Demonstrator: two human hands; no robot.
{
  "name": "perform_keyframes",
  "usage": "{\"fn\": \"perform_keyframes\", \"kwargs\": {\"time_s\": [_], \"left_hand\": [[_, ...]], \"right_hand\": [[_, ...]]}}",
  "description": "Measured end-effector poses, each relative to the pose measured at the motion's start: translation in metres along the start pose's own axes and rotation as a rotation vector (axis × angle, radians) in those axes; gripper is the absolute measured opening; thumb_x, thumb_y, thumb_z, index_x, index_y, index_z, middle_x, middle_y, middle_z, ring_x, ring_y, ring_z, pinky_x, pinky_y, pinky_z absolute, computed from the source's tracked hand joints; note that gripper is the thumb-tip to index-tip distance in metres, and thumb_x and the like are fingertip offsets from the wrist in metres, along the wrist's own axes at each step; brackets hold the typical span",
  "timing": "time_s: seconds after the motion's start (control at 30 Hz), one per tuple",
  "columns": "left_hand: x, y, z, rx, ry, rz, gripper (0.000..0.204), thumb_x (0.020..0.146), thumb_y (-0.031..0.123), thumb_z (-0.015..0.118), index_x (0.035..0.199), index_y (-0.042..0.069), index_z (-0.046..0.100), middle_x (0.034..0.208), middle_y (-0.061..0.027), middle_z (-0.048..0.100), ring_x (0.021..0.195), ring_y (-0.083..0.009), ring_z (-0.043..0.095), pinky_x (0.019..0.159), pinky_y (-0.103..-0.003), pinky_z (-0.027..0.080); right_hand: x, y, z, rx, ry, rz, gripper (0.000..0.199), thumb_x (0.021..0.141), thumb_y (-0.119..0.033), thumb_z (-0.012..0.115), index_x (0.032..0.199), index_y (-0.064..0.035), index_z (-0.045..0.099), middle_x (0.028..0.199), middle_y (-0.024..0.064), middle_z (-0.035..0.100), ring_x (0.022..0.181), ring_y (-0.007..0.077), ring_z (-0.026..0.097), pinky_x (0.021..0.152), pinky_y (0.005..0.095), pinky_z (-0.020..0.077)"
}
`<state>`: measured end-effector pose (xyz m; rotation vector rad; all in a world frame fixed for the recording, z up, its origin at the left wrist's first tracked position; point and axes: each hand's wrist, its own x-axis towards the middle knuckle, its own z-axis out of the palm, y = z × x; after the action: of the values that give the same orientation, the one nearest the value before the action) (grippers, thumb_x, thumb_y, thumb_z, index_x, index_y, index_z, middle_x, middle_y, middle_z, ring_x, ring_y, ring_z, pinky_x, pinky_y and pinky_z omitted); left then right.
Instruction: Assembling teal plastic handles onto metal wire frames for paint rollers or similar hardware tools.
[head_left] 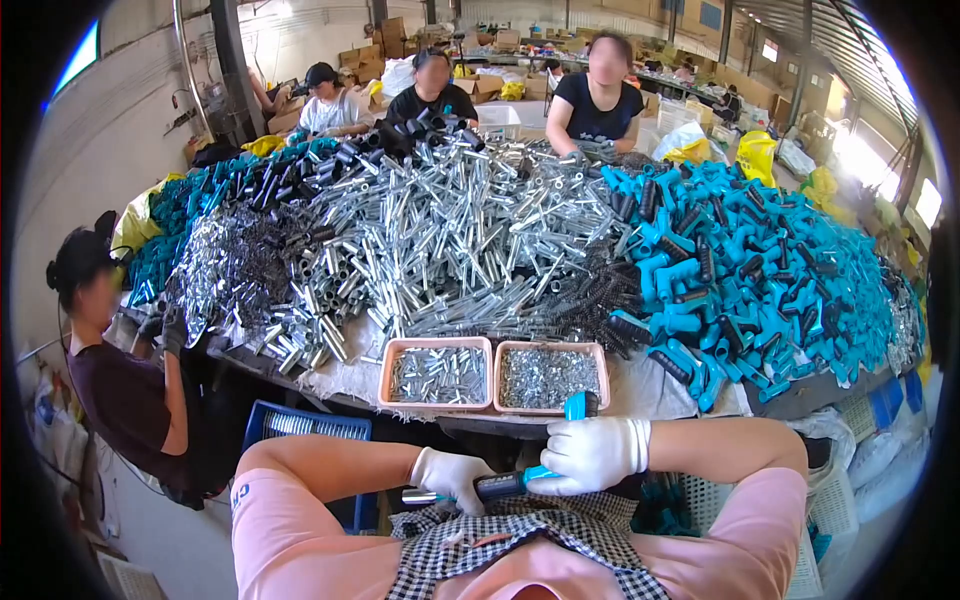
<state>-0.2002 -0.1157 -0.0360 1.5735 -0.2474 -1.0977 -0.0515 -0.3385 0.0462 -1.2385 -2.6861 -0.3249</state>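
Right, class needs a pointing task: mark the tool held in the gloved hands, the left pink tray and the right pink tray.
Tool point(501, 487): head view, on its black middle section.
Left pink tray point(436, 407): head view, on its near wall.
Right pink tray point(548, 410): head view, on its near wall.

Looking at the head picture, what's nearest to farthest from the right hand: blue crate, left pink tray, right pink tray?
1. Right pink tray: just ahead of the right hand.
2. Left pink tray: beside it, to the left.
3. Blue crate: farther left, beyond the left forearm.
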Motion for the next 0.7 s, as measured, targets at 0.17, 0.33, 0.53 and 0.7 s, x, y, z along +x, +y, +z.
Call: {"fn": "perform_keyframes", "kwargs": {"time_s": [0.17,0.33,0.53,0.7], "left_hand": [[-0.007,0.009,0.006,0.602,0.449,0.111,0.036,0.075,0.027,0.076,0.100,0.004,0.065,0.074,-0.0114,0.067,0.062,-0.0251,0.065,0.061,-0.039,0.053],[-0.016,0.027,-0.001,1.144,0.891,-0.041,0.029,0.073,0.025,0.073,0.094,0.008,0.062,0.076,-0.0150,0.067,0.071,-0.0348,0.068,0.065,-0.048,0.054],[-0.009,0.012,-0.020,0.997,1.161,-0.049,0.021,0.078,0.019,0.066,0.094,0.007,0.061,0.079,-0.0178,0.067,0.070,-0.0387,0.067,0.064,-0.049,0.054],[0.013,0.002,0.007,1.038,0.862,-0.056,0.027,0.076,0.026,0.069,0.094,0.007,0.065,0.077,-0.0157,0.068,0.069,-0.0358,0.068,0.064,-0.047,0.054]], "right_hand": [[-0.010,-0.008,0.018,0.218,0.034,0.284,0.037,0.080,-0.017,0.064,0.116,-0.0107,0.064,0.072,0.0068,0.057,0.059,0.0258,0.058,0.054,0.0397,0.0471],[-0.005,-0.025,0.041,2.089,0.386,1.440,0.034,0.095,-0.015,0.054,0.126,-0.0010,0.054,0.091,0.0125,0.066,0.069,0.0190,0.064,0.065,0.0390,0.0581],[-0.018,-0.029,0.044,1.557,0.800,1.329,0.060,0.092,-0.021,0.061,0.142,0.0039,0.040,0.134,0.0240,0.053,0.115,0.0335,0.059,0.098,0.0437,0.0488],[-0.025,-0.034,0.012,0.409,0.658,0.734,0.049,0.079,-0.012,0.065,0.126,0.0017,0.060,0.140,0.0274,0.050,0.135,0.0415,0.044,0.113,0.0449,0.0327]]}}
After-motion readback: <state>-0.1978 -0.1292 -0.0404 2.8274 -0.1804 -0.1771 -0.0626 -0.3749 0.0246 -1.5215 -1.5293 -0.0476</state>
